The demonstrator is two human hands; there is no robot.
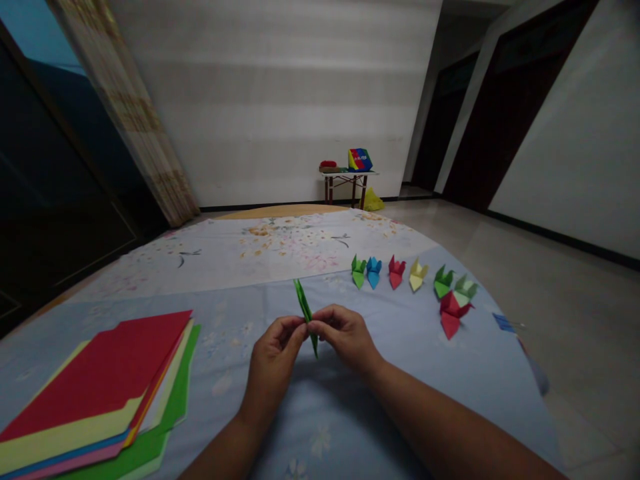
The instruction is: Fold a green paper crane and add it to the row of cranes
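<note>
A narrow folded piece of green paper (302,300) is held upright, slightly tilted, above the blue part of the tablecloth. My left hand (276,347) pinches it from the left with thumb and fingertips. From the other side, my right hand (345,333) grips it the same way, and the fingertips of both hands nearly meet around its middle. Off to the right stand several folded paper cranes: a green crane (358,272), a blue crane (373,272), a red crane (397,272), a yellow crane (417,275) and, nearer the edge, a larger red crane (453,315) among others.
A stack of coloured paper (110,373), red on top, lies at the left. The round table wears a floral tablecloth (220,380). Near its right edge sits a small blue item (504,323). A small side table (345,175) with a colourful box (360,159) stands by the wall.
</note>
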